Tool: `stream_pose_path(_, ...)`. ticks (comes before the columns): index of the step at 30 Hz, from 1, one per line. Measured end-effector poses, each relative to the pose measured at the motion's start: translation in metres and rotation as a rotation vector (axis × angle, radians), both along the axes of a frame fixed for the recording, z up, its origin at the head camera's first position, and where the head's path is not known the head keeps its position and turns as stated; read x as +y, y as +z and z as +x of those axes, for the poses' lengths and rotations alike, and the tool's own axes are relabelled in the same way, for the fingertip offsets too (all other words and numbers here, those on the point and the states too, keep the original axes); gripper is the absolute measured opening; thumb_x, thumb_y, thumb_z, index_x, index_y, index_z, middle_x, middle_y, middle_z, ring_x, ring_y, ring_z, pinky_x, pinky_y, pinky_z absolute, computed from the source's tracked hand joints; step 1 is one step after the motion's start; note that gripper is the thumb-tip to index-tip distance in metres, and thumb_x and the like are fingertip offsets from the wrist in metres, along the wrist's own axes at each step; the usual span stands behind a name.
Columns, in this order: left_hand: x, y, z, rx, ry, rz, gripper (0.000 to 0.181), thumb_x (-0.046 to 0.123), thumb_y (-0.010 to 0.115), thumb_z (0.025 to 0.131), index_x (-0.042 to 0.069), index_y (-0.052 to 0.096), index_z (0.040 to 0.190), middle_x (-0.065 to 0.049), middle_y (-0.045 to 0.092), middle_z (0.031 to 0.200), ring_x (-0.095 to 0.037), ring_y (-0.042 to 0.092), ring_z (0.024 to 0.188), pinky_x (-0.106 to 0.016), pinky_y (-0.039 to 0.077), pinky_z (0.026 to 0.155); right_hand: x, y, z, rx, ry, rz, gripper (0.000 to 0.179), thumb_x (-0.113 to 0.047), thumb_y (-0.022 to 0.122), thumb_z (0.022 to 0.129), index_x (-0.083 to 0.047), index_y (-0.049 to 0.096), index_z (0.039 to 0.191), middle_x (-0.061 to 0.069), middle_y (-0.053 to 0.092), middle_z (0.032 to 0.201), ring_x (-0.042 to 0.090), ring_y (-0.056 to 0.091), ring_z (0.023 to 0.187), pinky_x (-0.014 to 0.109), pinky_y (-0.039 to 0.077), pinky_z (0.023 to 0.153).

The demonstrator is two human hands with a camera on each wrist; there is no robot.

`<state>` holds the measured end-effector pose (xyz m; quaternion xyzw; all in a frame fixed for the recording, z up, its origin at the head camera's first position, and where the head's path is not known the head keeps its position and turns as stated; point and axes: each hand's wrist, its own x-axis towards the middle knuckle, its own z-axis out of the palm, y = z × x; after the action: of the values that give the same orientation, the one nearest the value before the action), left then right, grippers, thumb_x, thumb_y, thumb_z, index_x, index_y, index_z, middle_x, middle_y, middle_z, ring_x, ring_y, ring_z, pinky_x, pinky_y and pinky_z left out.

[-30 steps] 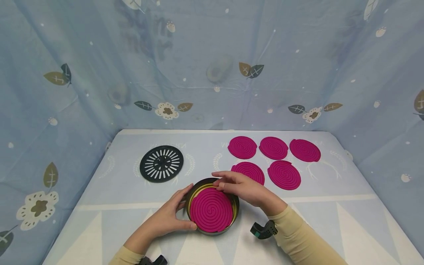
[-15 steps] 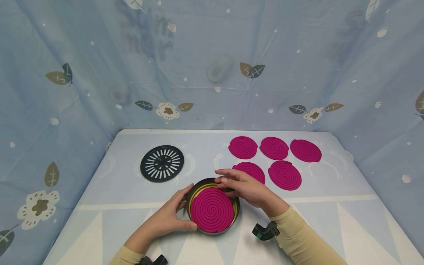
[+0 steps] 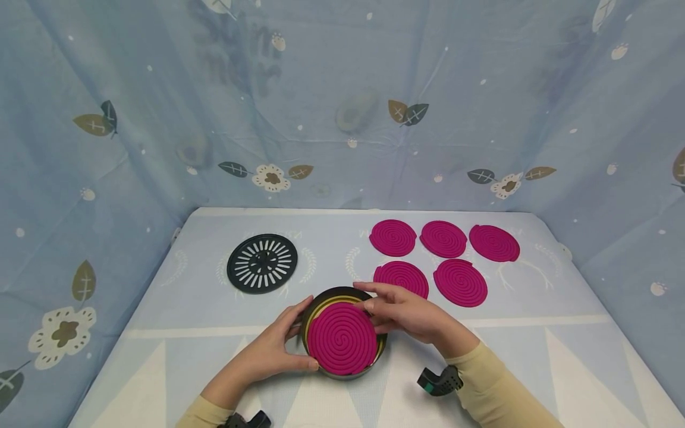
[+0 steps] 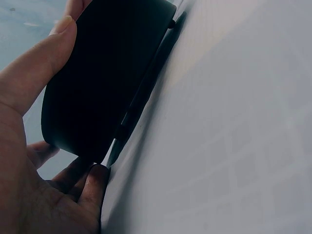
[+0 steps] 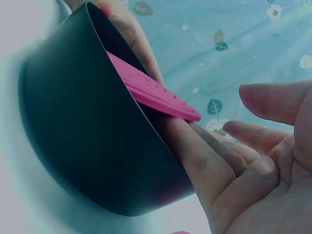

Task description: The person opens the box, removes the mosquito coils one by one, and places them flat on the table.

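A round black tin (image 3: 337, 291) with yellow rings inside stands on the near part of the table. My left hand (image 3: 275, 348) grips the tin's left side, thumb at the near rim and fingers round the far side. In the tin lies a magenta mosquito coil (image 3: 342, 339); the right wrist view shows the coil (image 5: 151, 92) tilted, one edge above the rim. My right hand (image 3: 409, 312) is at the tin's far right rim. Some of its fingers (image 5: 197, 151) reach in under the raised edge, while the thumb stands apart. Those fingertips are hidden.
At the far left lies a black slotted round lid (image 3: 262, 263). Several more magenta coils (image 3: 460, 282) lie flat at the back right of the table, one (image 3: 401, 278) just beyond my right hand. A patterned blue curtain (image 3: 348, 119) hangs behind the table.
My right hand has shifted slightly right along the tin's rim, and its fingers have moved from the far edge toward the coil's right side. The left hand and tin have stayed put.
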<state>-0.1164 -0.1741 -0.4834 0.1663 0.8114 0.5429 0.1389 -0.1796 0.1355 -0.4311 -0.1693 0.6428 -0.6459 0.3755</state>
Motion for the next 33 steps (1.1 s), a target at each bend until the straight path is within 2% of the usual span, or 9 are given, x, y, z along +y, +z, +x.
stream_pose_path(5, 0.000, -0.001, -0.001, 0.008, -0.005, 0.008, 0.114, 0.033, 0.092, 0.068, 0.021, 0.023, 0.159, 0.000, 0.033, 0.153, -0.019, 0.037, 0.139, -0.031, 0.037, 0.113, 0.003, 0.002, 0.005, -0.007, 0.004, 0.001, 0.061, -0.019, 0.061, 0.100, -0.011, 0.034, 0.154, 0.018, 0.062, 0.127, 0.031, 0.063, 0.113, 0.044, 0.057, 0.092)
stream_pose_path(10, 0.000, -0.002, -0.001, 0.028, -0.008, 0.005, 0.114, 0.034, 0.092, 0.069, 0.020, 0.023, 0.159, -0.002, 0.033, 0.154, -0.022, 0.037, 0.139, -0.034, 0.038, 0.113, 0.004, 0.001, 0.012, 0.035, -0.015, 0.035, 0.066, -0.014, 0.066, 0.096, -0.012, 0.034, 0.154, 0.017, 0.064, 0.124, 0.030, 0.066, 0.107, 0.043, 0.059, 0.088)
stream_pose_path(15, 0.000, -0.001, 0.000, 0.020, -0.008, -0.004, 0.115, 0.034, 0.092, 0.068, 0.021, 0.023, 0.159, 0.000, 0.033, 0.153, -0.019, 0.035, 0.140, -0.033, 0.037, 0.113, 0.003, -0.001, 0.020, 0.067, -0.034, 0.028, 0.069, -0.008, 0.070, 0.092, -0.004, 0.037, 0.152, 0.019, 0.067, 0.115, 0.030, 0.069, 0.099, 0.043, 0.060, 0.085)
stream_pose_path(19, 0.000, -0.001, 0.000, 0.020, -0.005, -0.012, 0.115, 0.036, 0.092, 0.068, 0.021, 0.023, 0.159, 0.002, 0.033, 0.154, -0.017, 0.033, 0.141, -0.032, 0.037, 0.114, 0.001, -0.005, 0.024, 0.113, -0.075, 0.054, 0.062, -0.008, 0.073, 0.090, 0.001, 0.046, 0.145, 0.017, 0.070, 0.110, 0.027, 0.070, 0.095, 0.041, 0.061, 0.081)
stream_pose_path(24, 0.000, -0.002, -0.001, 0.029, -0.010, -0.008, 0.114, 0.036, 0.092, 0.069, 0.020, 0.023, 0.159, 0.000, 0.032, 0.155, -0.020, 0.033, 0.141, -0.034, 0.037, 0.114, -0.002, -0.009, 0.027, 0.172, -0.124, 0.113, 0.052, -0.010, 0.075, 0.089, 0.000, 0.057, 0.137, 0.014, 0.069, 0.114, 0.024, 0.070, 0.097, 0.039, 0.062, 0.077)
stream_pose_path(33, 0.000, -0.002, -0.001, 0.030, -0.012, -0.007, 0.114, 0.037, 0.092, 0.068, 0.020, 0.023, 0.158, 0.000, 0.032, 0.155, -0.020, 0.034, 0.141, -0.033, 0.037, 0.114, -0.002, -0.012, 0.029, 0.179, -0.175, 0.121, 0.049, -0.009, 0.074, 0.089, 0.002, 0.059, 0.134, 0.014, 0.070, 0.111, 0.023, 0.071, 0.093, 0.039, 0.063, 0.075)
